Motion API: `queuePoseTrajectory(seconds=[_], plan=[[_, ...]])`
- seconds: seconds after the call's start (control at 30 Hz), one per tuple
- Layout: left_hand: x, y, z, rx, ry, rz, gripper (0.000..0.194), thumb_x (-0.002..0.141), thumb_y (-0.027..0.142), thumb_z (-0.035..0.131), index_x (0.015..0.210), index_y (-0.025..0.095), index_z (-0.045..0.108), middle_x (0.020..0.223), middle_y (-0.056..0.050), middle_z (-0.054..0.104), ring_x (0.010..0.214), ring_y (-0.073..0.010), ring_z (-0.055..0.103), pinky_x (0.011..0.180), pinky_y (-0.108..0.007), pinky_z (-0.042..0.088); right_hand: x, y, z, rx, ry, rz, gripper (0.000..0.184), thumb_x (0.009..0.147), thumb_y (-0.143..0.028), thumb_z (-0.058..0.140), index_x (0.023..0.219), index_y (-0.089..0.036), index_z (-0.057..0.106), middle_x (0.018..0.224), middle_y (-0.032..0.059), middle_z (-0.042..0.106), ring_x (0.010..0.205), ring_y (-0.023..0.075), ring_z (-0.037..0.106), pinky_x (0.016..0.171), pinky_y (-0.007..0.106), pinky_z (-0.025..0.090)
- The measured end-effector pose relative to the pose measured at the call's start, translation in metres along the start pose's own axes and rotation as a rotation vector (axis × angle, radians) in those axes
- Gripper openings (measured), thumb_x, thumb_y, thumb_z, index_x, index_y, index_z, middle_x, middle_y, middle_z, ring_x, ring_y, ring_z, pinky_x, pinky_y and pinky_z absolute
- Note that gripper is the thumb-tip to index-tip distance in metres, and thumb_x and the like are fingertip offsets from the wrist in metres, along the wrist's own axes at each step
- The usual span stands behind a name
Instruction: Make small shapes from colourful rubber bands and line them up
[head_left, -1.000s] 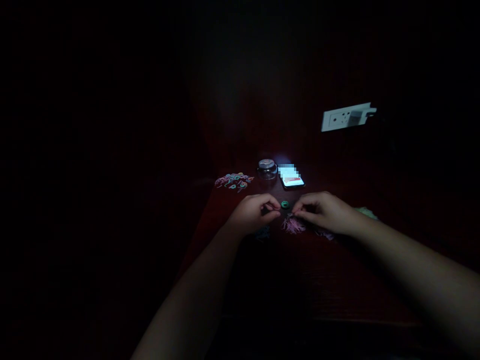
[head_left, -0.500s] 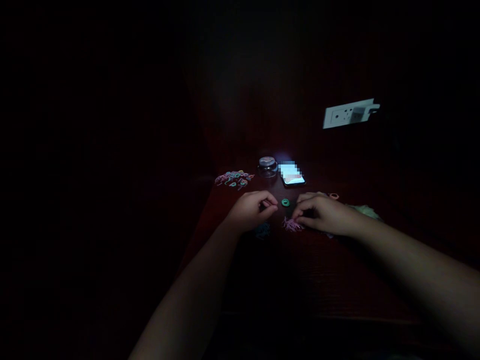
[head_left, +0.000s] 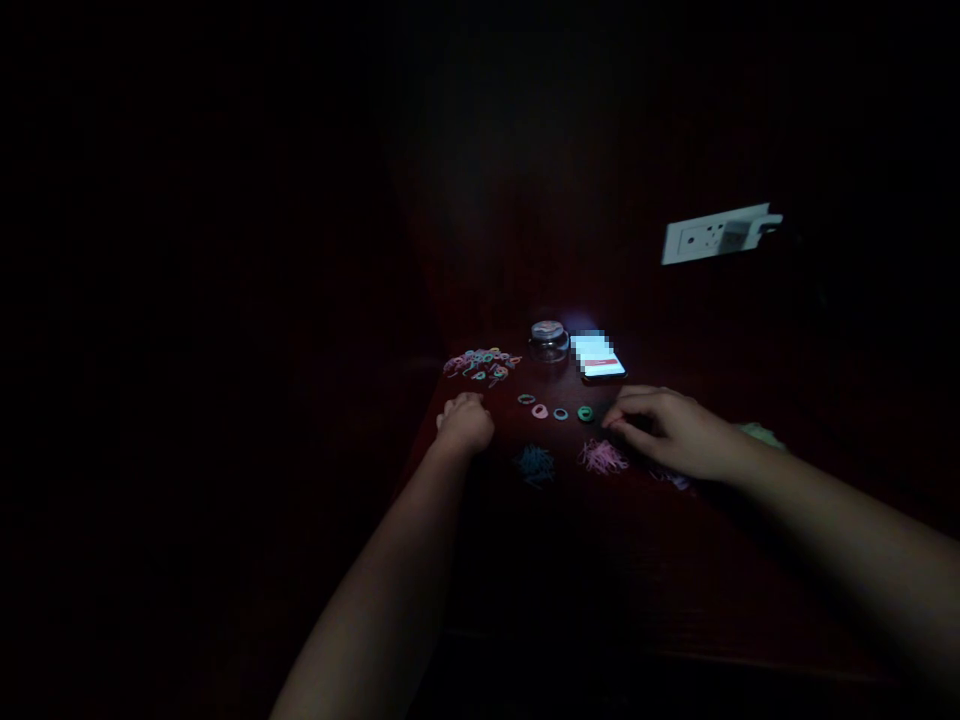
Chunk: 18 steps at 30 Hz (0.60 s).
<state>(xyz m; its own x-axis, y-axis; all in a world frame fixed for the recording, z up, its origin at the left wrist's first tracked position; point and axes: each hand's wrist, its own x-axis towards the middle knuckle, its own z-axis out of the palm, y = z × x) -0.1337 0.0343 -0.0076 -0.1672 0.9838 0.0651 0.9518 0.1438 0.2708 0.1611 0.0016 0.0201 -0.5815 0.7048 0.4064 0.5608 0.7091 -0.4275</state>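
My left hand point(head_left: 465, 422) is over the table's left side, just in front of a pile of small multicoloured elastic bands point(head_left: 482, 366). Its fingers point away and are mostly hidden, so their grip is unclear. At the right, my right hand point(head_left: 667, 428) has thumb and forefinger pinched together; anything between them is too small to make out. Its fingertips are beside a green ring-shaped band point(head_left: 586, 413). Left of that lie a light-blue ring point(head_left: 561, 414), a pink ring point(head_left: 540, 411) and a pale ring point(head_left: 526, 399). Nearer me are heaps of blue bands point(head_left: 535, 464) and pink bands point(head_left: 603, 456).
A lidded clear jar point(head_left: 549, 343) and a lit phone point(head_left: 598, 354) stand at the back of the dark red table point(head_left: 600, 570). Purple bands point(head_left: 673, 480) and pale green bands point(head_left: 761, 435) lie partly behind my right arm. A wall socket point(head_left: 716, 235) holds a plug.
My left hand has moved left, from beside the green ring towards the multicoloured pile, uncovering the row of rings and the blue heap. My right hand has lifted away from the pink heap.
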Motion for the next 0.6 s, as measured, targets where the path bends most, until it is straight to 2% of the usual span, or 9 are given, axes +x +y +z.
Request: queuePoseTrajectory(seconds=[0.17,0.4,0.53,0.6], plan=[[-0.001,0.004,0.001,0.005,-0.056,0.000,0.052,0.087,0.031,0.042,0.139,0.023,0.046,0.154,-0.009,0.034,0.139,-0.0350,0.030,0.108,-0.056,0.031,-0.001,0.000,0.004,-0.004,-0.044,-0.049,0.020,0.085,-0.026,0.053,0.093,-0.023,0.071,0.092,0.0058,0.068,0.085,0.0202,0.063,0.080,0.037,0.049],[0.003,0.003,0.008,-0.029,-0.006,0.054,0.053,0.090,0.041,0.040,0.140,0.024,0.045,0.154,-0.006,0.034,0.142,-0.0305,0.026,0.113,-0.053,0.024,-0.001,-0.002,0.006,0.013,-0.080,-0.063,0.021,0.086,-0.026,0.052,0.095,-0.023,0.071,0.092,0.0053,0.068,0.087,0.0201,0.063,0.083,0.038,0.048],[0.007,0.004,0.017,-0.034,0.013,0.094,0.057,0.090,0.051,0.039,0.142,0.028,0.042,0.156,-0.003,0.030,0.144,-0.0309,0.021,0.116,-0.055,0.016,0.000,-0.005,0.006,0.020,-0.063,-0.052,0.021,0.086,-0.028,0.053,0.094,-0.023,0.072,0.093,0.0056,0.068,0.086,0.0203,0.062,0.082,0.038,0.048],[0.008,0.004,0.020,-0.034,0.039,0.098,0.057,0.089,0.053,0.038,0.141,0.029,0.042,0.156,-0.002,0.030,0.144,-0.0316,0.021,0.115,-0.057,0.016,0.001,-0.006,0.006,0.021,-0.061,-0.053,0.021,0.087,-0.027,0.053,0.094,-0.023,0.072,0.092,0.0054,0.068,0.086,0.0203,0.062,0.082,0.038,0.048]])
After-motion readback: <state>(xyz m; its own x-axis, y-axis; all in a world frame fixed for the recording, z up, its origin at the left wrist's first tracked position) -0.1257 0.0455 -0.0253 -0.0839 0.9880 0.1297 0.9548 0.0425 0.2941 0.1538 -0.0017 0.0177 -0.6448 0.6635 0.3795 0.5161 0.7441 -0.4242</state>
